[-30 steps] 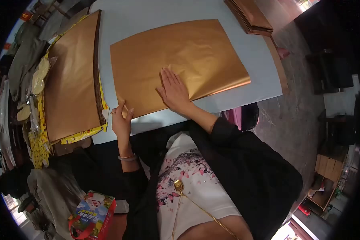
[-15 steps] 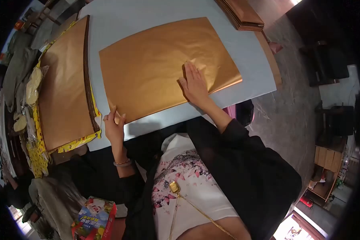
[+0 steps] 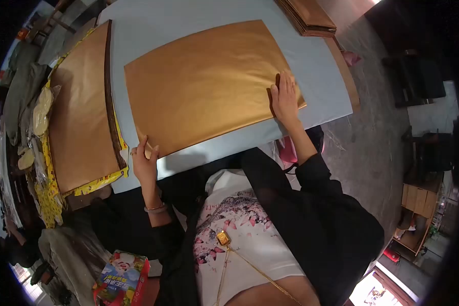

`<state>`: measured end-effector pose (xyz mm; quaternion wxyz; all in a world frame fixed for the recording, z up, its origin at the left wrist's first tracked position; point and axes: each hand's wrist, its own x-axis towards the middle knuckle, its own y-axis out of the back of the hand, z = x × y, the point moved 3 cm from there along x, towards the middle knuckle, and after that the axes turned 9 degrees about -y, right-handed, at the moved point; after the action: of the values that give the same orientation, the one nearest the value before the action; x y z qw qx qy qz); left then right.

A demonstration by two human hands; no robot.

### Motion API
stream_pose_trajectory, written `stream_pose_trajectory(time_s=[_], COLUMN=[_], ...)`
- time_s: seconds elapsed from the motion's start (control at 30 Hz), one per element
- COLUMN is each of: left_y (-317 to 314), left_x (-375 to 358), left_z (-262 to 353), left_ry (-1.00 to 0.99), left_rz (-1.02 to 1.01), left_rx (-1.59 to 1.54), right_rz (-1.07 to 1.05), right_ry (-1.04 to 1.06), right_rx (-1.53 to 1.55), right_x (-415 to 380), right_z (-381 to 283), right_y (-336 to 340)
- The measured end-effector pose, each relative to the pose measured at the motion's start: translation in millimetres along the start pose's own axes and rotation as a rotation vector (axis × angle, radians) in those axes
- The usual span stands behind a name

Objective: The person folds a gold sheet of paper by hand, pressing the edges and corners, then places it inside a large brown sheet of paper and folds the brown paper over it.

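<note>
A shiny gold-brown paper sheet (image 3: 204,86) lies across the pale table, its near edge looking like a fold. At its near left corner, my left hand (image 3: 146,164) pinches the paper between thumb and fingers. My right hand (image 3: 285,102) rests flat near the sheet's right end, fingers stretched out and pointing away from me. Around that hand the paper looks smooth.
Left of the sheet is a stack of larger brown paper (image 3: 84,107) on yellow printed wrapping (image 3: 99,184). Folded brown paper pieces (image 3: 311,18) are piled at the far right of the pale tabletop (image 3: 321,86). A colourful box (image 3: 121,279) stands low at left.
My right hand has slid across the paper to the right, toward its right end, and the wrinkles there have flattened. My left hand has stayed at the near left corner.
</note>
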<state>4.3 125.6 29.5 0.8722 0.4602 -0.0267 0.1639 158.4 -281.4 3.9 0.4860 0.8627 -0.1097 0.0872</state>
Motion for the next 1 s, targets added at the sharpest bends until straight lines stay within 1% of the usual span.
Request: stream_pose_trajectory(time_s=[0.1, 0.17, 0.3, 0.37, 0.47, 0.53, 0.6, 0.63, 0.7, 0.73, 0.77, 0.8, 0.87, 0.93, 1.0], left_y=[0.1, 0.5, 0.1, 0.9, -0.2, -3.3, -3.8, -4.2, -5.2, -6.2, -6.6, -6.5, -7.4, -7.4, -6.8], left_x=[0.4, 0.3, -1.2, -1.0, -1.5, -2.4, -2.7, -2.1, -3.5, -4.0, -4.1, -3.8, -2.5, -2.4, -2.7], left_z=[-0.2, -0.8, -1.2, 1.5, -0.4, -6.9, -9.5, -9.2, -11.2, -12.5, -13.9, -14.2, -15.4, -14.8, -15.1], left_ry=[-0.001, -0.014, 0.037, -0.015, 0.001, -0.004, -0.003, 0.023, 0.052, 0.006, -0.042, -0.044, -0.006, -0.038, -0.062], left_rz=[-0.008, -0.02, -0.014, 0.005, 0.0, 0.004, 0.013, -0.01, -0.027, 0.007, 0.04, 0.043, 0.003, 0.015, 0.034], left_rx=[-0.002, 0.078, 0.02, 0.058, 0.043, 0.034, 0.026, 0.033, 0.039, 0.037, 0.036, 0.037, 0.074, 0.079, 0.09], right_rz=[0.034, 0.028, 0.018, 0.029, 0.034, 0.03, 0.006, 0.005, 0.1, 0.048, 0.055, 0.062, -0.08, -0.245, -0.379], right_ry=[0.01, 0.004, -0.032, -0.03, -0.028, -0.018, -0.112, -0.101, -0.081, -0.029, 0.074, 0.173, 0.327, 0.556, 0.645], right_rx=[-0.018, -0.003, 0.006, 0.008, 0.006, 0.004, -0.018, -0.017, -0.094, -0.101, -0.08, -0.059, 0.05, -0.013, 0.117], right_x=[3.3, 3.9, 5.5, 7.0, 8.0, 8.6, 13.0, 17.0, 23.7, 27.4, 26.2, 22.4, 9.1, -15.5, -39.4], right_z=[11.1, 14.6, 25.0, 30.3, 37.4, 31.2, 26.5, 20.4, 0.8, -22.7, -49.1, -76.6, -130.8, -182.8, -214.9], right_y=[7.8, 12.4, 16.8, 18.6, 20.4, 23.4, 27.0, 25.7, 18.7, 18.2, 9.9, -0.9, -30.8, -54.5, -85.6])
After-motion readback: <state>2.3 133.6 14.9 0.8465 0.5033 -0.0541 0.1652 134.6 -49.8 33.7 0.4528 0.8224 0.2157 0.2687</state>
